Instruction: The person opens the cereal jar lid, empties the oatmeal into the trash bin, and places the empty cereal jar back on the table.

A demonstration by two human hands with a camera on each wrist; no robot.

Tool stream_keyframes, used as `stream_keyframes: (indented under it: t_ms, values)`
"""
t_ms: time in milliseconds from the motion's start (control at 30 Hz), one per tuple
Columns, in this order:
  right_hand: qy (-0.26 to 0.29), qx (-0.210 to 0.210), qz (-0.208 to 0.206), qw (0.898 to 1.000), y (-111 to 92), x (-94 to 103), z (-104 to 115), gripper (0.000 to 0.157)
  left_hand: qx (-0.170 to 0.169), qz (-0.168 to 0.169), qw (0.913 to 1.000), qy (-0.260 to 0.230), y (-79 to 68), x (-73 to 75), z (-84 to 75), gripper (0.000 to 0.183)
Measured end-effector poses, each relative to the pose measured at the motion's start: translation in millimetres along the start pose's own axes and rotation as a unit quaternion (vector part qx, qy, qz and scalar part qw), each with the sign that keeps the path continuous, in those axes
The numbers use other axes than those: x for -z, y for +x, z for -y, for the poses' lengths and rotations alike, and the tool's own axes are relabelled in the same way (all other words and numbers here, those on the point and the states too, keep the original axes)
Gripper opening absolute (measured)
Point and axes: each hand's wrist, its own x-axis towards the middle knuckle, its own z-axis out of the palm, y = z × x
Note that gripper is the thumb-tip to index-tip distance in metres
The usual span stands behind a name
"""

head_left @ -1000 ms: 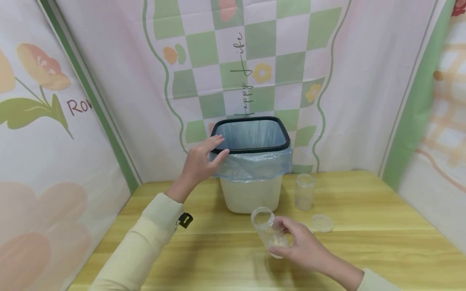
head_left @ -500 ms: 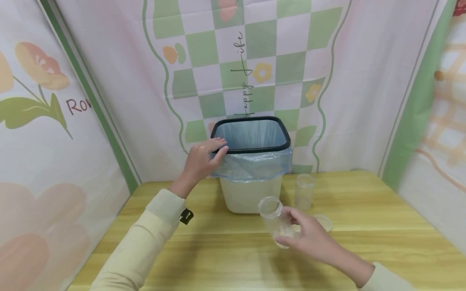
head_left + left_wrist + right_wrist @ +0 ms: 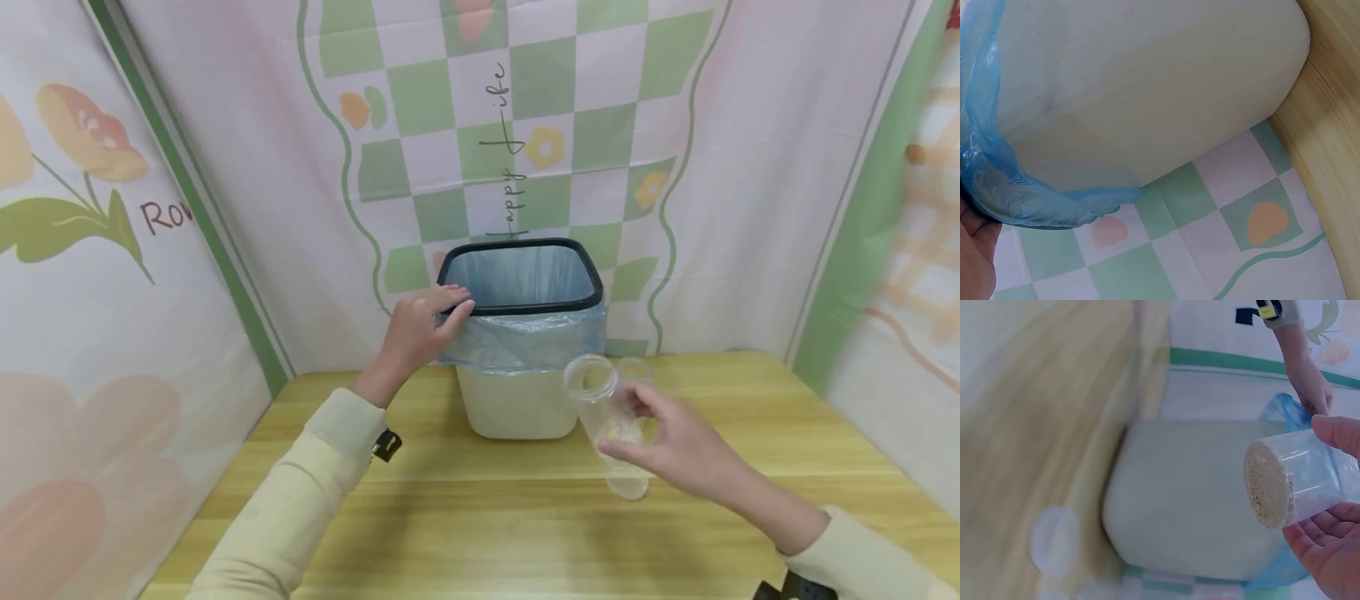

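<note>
In the head view my right hand (image 3: 686,446) holds a clear plastic jar (image 3: 592,396), tilted, its uncapped mouth toward the bin. Beige crumbs (image 3: 1267,486) cover the bottom of this jar in the right wrist view. My left hand (image 3: 416,329) grips the near left corner of a white trash can (image 3: 517,404), fingers over its black rim (image 3: 536,308) and thumb at the front. Blue bag plastic (image 3: 1041,203) folds down outside the can. A second clear jar (image 3: 639,369) stands behind the held one, mostly hidden.
A clear round lid (image 3: 628,483) lies on the wooden table (image 3: 480,533) below the held jar. Printed fabric (image 3: 420,92) hangs close behind the trash can and along both sides.
My right hand has raised the jar and carried it rightward and farther away, in front of the second jar. My left hand has settled from just above the rim onto it.
</note>
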Motion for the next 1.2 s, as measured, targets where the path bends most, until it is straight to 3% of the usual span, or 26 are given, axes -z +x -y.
stream_keyframes:
  t_ms: [233, 400, 667, 967, 1200]
  values:
    - [-0.041, 0.039, -0.036, 0.998, 21.6, 28.0, 2.3, 0.053, 0.001, 0.005, 1.0000, -0.001, -0.1, 0.3, 0.6, 0.022]
    - [-0.048, 0.039, -0.035, 0.997, 39.2, 50.5, 6.8, 0.050, -0.003, 0.005, 1.0000, 0.002, 1.0, -0.6, 0.3, 0.021]
    - [-0.101, 0.051, -0.025, 0.993, 76.0, 81.4, 12.4, 0.059, 0.002, 0.006, 1.0000, 0.002, 0.4, 1.5, -2.1, 0.020]
    - [-0.130, 0.032, -0.011, 0.991, 116.8, 96.0, 21.0, 0.062, 0.010, 0.009, 0.9999, 0.005, -0.5, 2.4, -3.2, 0.021]
    - [-0.207, 0.031, 0.009, 0.978, 146.1, 101.3, 28.3, 0.068, 0.011, 0.009, 0.9999, 0.004, 0.3, 1.9, -3.6, 0.020]
